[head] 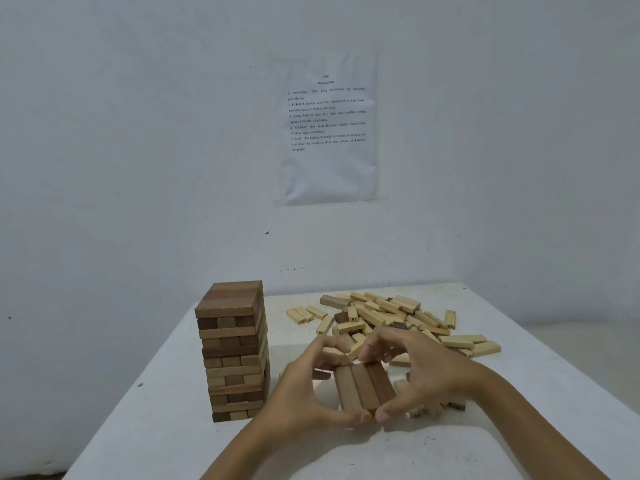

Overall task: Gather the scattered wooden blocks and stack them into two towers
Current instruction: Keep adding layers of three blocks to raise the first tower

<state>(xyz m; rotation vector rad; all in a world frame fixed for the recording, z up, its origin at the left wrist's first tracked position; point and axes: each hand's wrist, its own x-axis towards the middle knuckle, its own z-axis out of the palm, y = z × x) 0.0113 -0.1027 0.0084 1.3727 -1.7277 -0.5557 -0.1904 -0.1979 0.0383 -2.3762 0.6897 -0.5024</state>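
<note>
– left hand [304, 386] and right hand [426, 379]: status?
– both pinch one row of three brown blocks [363, 386]. thumbs press its near end, and fingertips curl over its far end.
– row location?
– mid white table [166, 427], just right of the tall tower [235, 351]. cannot tell whether it rests on the surface.
– other stock?
– loose blocks [384, 313], mostly pale, lie heaped behind the hands, with a few beside the right wrist. a printed sheet [329, 133] hangs on the wall.
</note>
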